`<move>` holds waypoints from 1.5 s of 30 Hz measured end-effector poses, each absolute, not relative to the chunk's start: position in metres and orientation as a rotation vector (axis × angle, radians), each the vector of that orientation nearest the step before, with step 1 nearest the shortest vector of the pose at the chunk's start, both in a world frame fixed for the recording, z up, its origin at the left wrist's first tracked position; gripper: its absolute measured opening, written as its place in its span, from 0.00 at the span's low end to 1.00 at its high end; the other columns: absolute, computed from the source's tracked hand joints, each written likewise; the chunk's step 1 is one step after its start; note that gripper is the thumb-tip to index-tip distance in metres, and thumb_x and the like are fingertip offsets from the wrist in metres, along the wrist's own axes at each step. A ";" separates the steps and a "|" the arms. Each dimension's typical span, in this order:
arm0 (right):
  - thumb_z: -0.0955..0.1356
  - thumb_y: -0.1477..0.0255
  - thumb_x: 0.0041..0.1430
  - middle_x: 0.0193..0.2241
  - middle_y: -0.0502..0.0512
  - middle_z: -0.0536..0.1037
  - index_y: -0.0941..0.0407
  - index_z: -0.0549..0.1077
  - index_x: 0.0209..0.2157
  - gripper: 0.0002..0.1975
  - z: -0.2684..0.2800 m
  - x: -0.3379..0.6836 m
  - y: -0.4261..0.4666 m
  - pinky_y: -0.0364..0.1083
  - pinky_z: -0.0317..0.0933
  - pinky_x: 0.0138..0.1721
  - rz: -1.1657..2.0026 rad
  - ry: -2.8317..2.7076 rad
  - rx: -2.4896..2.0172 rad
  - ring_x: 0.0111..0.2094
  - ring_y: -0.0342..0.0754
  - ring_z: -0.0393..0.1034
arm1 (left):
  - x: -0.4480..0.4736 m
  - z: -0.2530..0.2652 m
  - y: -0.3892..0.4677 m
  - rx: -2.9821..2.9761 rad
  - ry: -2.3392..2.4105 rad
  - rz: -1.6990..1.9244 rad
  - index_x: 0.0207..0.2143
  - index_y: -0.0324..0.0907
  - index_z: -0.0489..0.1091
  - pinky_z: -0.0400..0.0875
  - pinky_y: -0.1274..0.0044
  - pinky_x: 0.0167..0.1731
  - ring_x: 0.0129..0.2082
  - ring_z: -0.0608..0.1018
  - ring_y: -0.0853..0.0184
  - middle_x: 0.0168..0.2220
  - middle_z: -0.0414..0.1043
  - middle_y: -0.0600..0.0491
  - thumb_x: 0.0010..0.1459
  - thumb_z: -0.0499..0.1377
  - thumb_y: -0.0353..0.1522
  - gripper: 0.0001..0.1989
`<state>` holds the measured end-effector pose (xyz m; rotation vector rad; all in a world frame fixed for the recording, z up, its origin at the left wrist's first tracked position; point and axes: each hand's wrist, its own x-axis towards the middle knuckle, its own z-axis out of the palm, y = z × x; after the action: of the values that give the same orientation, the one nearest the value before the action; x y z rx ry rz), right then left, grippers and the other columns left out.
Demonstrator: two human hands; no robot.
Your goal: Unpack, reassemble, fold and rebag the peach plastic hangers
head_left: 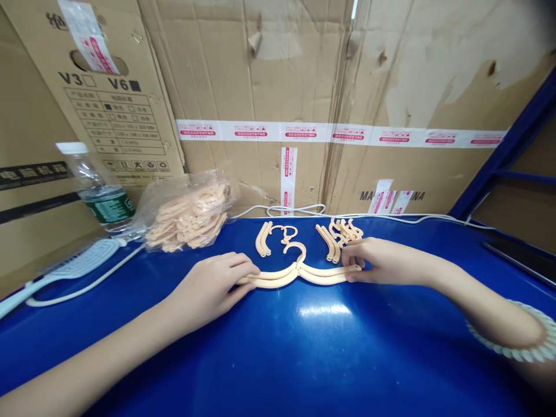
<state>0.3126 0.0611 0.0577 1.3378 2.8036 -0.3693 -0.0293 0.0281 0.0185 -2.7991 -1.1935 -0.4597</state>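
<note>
A cream plastic hanger (pixel 278 280) lies across the blue table, its hook (pixel 297 250) pointing away from me and its two arms spread sideways. My left hand (pixel 221 284) grips the tip of the left arm, thumb on the near side and fingers over the far side. At the other end my right hand (pixel 362 260) has its fingers closed round the right arm's tip. Just beyond the hanger lie loose cream arm pieces (pixel 263 238) on the left and more arm pieces (pixel 329 243) on the right. Small hook pieces (pixel 347 230) are piled behind my right hand.
A clear bag of cream parts (pixel 191 217) sits at the back left beside a water bottle (pixel 106 197). A pale hairbrush (pixel 82 260) and a white cable (pixel 87 300) lie at left. Cardboard boxes (pixel 260 75) wall the back. A dark flat object (pixel 532 260) rests at far right.
</note>
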 end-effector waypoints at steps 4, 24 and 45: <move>0.68 0.70 0.57 0.33 0.53 0.76 0.56 0.73 0.32 0.04 0.059 0.312 0.061 0.45 0.58 0.33 -0.373 2.795 1.341 0.33 0.48 0.69 | -0.028 0.019 0.027 -2.770 -1.201 -0.456 0.44 0.45 0.71 0.72 0.70 0.39 0.41 0.78 0.60 0.43 0.75 0.52 0.65 0.52 0.32 0.09; 0.71 0.75 0.52 0.35 0.55 0.78 0.56 0.76 0.39 0.10 0.061 0.320 0.063 0.46 0.60 0.34 -0.345 2.729 1.338 0.35 0.52 0.72 | -0.023 0.014 0.024 -2.775 -1.442 -0.679 0.57 0.47 0.60 0.72 0.71 0.40 0.42 0.77 0.61 0.46 0.72 0.52 0.54 0.55 0.29 0.26; 0.64 0.69 0.61 0.32 0.57 0.78 0.56 0.74 0.31 0.08 0.062 0.321 0.071 0.48 0.63 0.36 0.012 3.200 1.499 0.33 0.50 0.72 | -0.041 0.016 0.055 -2.768 -1.258 -0.808 0.47 0.42 0.69 0.69 0.64 0.50 0.47 0.74 0.59 0.46 0.74 0.48 0.65 0.51 0.33 0.12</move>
<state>0.3209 0.0708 0.0619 1.4991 3.1995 0.0118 -0.0413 0.0548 0.0156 -2.7681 -1.2578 -0.8080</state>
